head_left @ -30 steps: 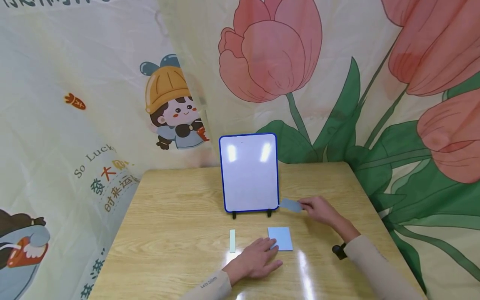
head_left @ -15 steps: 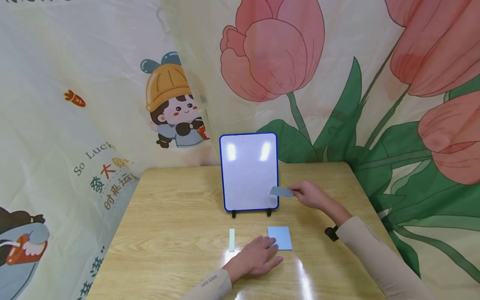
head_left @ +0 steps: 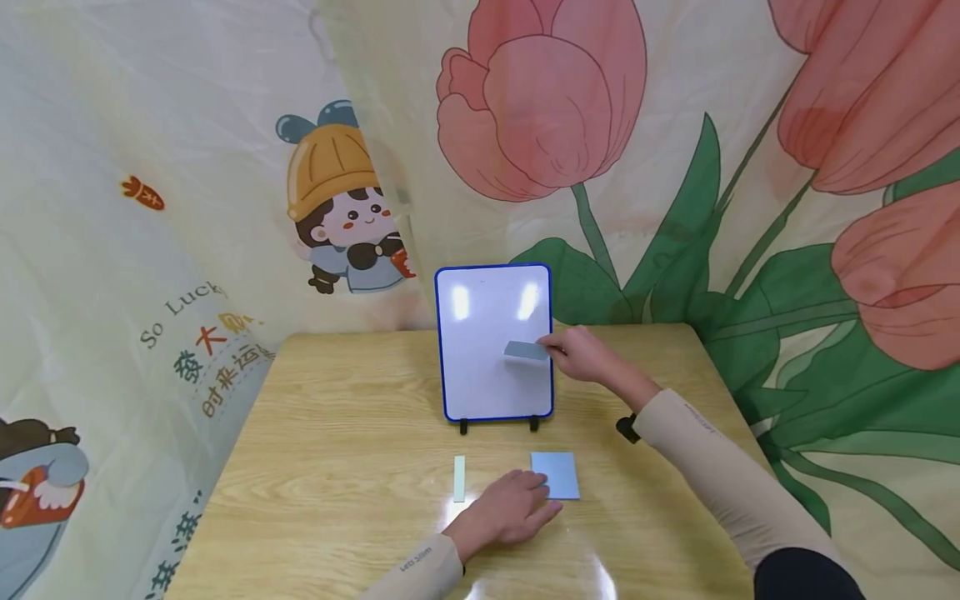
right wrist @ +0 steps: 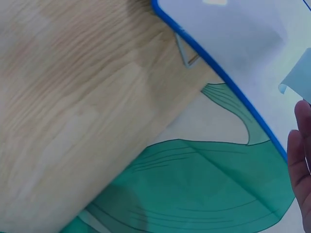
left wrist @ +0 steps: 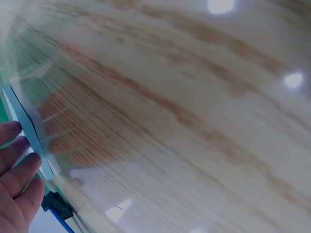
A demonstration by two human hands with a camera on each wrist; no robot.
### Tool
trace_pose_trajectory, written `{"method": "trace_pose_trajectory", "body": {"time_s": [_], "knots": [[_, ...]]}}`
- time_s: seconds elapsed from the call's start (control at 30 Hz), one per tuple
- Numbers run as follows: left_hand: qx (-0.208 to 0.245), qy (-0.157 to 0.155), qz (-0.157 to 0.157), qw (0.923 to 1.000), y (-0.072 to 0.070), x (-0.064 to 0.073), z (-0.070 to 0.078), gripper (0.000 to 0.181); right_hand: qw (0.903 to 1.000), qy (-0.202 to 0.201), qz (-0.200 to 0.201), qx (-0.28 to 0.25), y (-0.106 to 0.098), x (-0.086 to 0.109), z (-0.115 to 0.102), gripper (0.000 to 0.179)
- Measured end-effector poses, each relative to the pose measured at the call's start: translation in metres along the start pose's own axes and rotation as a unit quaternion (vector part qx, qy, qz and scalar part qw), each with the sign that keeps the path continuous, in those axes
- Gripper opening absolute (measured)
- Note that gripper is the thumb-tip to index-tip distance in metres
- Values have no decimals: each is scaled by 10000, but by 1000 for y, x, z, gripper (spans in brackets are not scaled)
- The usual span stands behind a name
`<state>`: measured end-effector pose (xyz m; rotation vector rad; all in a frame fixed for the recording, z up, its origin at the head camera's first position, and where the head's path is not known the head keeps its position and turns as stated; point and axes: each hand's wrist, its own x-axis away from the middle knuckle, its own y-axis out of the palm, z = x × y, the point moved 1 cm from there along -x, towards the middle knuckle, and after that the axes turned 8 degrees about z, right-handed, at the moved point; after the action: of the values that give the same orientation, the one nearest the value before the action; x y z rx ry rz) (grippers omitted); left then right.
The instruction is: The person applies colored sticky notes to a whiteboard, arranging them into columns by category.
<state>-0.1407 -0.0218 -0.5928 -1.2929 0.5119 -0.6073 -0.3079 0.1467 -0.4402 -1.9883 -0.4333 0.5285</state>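
My right hand [head_left: 581, 354] pinches one edge of a blue sticky note [head_left: 525, 351] and holds it in front of the lower right half of a small whiteboard [head_left: 480, 342] with a blue frame. In the right wrist view the sticky note [right wrist: 300, 80] shows a curled corner close to the white surface. Down on the table, my left hand [head_left: 506, 510] lies palm down with fingers spread, its fingertips on the left edge of a blue sticky note pad [head_left: 558, 477]. The left wrist view shows those fingers [left wrist: 19, 174] relaxed against the pad's side [left wrist: 29, 133].
Two black feet, one of them a foot [head_left: 534, 423] at the right, hold the whiteboard upright. A narrow pale green strip [head_left: 459, 479] lies left of the pad on the wooden table [head_left: 337, 433]. Behind the table hangs a printed cloth [head_left: 465, 233] with tulips.
My right hand has carried the sticky note up and to the left, from beside the board's lower right corner to in front of its surface. My left hand has stayed at the pad.
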Motion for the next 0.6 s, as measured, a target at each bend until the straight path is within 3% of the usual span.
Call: {"method": "trace_pose_trajectory", "body": {"time_s": [0.27, 0.43, 0.6], "knots": [[145, -29, 155, 9998, 1, 1, -7, 68, 9992, -190, -45, 344, -2, -32, -21, 29], [345, -74, 242, 9991, 3, 4, -8, 65, 9960, -555, 204, 677, -2, -46, -34, 30], [756, -82, 704, 9946, -4, 7, -21, 63, 9887, -905, 544, 1061, -4, -58, -44, 32]]}}
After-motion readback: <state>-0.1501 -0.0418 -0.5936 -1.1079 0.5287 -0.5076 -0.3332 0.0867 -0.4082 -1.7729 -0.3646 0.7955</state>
